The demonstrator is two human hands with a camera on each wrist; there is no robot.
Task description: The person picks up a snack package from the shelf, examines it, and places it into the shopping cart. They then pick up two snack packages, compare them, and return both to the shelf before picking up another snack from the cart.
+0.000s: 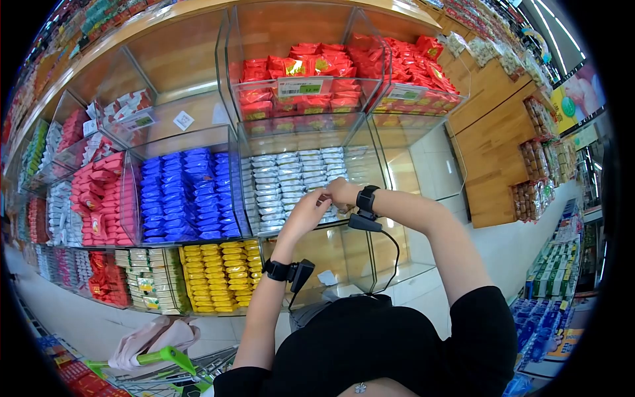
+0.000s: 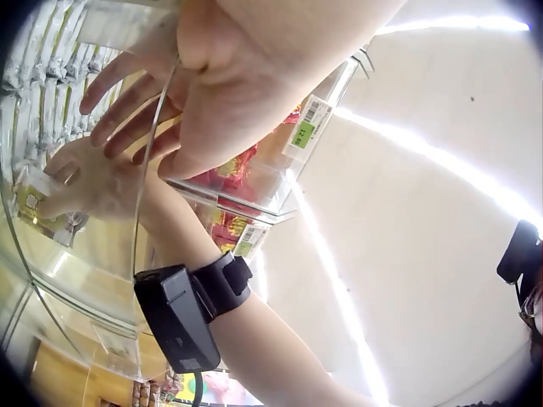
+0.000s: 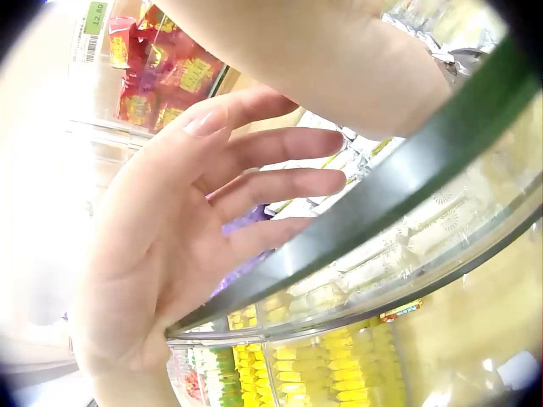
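Blue packets (image 1: 185, 195): stacked in columns, one compartment left of the silver packets.
Silver packets (image 1: 284, 182): stacked in the middle compartment.
Left hand (image 1: 309, 210): fingers extended and parted, over the compartment's front wall.
Right hand (image 1: 342, 192): pinching a small packet (image 2: 34, 202), right of the rows.

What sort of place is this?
Most likely a supermarket or a bulk snack shop: white packets and blue packets are stacked in rows in clear compartments, a price tag hangs by the red packets, and a shopping cart stands alongside.
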